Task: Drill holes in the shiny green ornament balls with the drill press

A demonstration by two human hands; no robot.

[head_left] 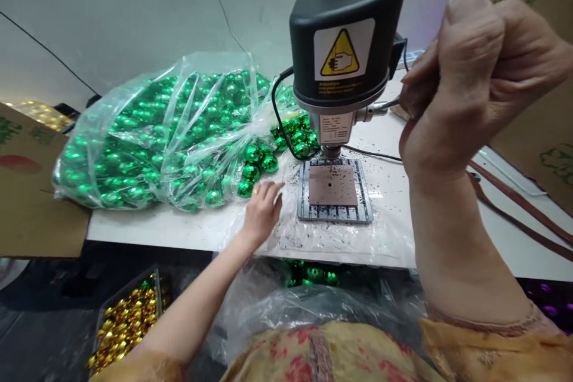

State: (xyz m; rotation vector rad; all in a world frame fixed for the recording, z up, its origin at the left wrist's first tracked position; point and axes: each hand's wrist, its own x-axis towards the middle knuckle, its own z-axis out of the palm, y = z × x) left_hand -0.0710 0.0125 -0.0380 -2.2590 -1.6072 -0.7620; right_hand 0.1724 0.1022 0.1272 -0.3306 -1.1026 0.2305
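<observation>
My right hand (474, 83) is raised in the foreground, its fingers curled around the feed handle (385, 107) of a black drill press (347, 36); the grip end is hidden in the fist. Below the chuck, a brown square board (333, 184) with a dark hole lies on the slotted metal base (335, 215). No ball sits on it. To the left of the base, my left hand (264, 209) reaches over the table with its fingers apart, close to loose shiny green faceted balls (250, 171). I see nothing held in it.
A large clear plastic bag (147, 131) of green balls covers the table's left side. Gold balls (123, 322) fill a container below. Green balls (313, 274) lie in plastic under the table edge. Cardboard boxes (36, 185) flank both sides; brown straps (523, 203) lie at right.
</observation>
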